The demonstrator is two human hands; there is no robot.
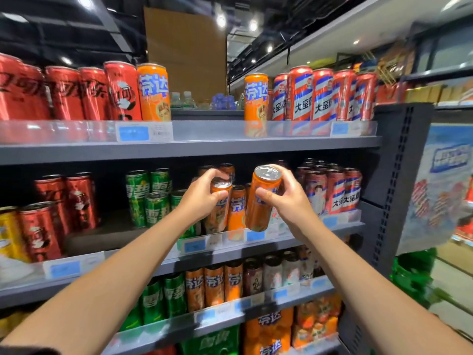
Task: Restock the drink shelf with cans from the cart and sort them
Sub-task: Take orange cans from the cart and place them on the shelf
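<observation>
My right hand [286,198] grips a tall orange can [258,208], tilted and held in the air in front of the middle shelf [256,249]. My left hand [202,196] is curled round the top of another orange can [220,208] that stands in the orange row on that shelf. One more orange can [236,208] stands between the two. Green cans [148,198] stand to the left of the row, red, white and blue striped cans [337,190] to its right. No cart shows in the head view.
The top shelf [204,144] carries red cola cans [64,93], two orange cans [153,92] with a gap between them, and striped cans [322,94]. Lower shelves hold green, orange and dark cans [215,285]. A grey upright [399,175] ends the rack at right.
</observation>
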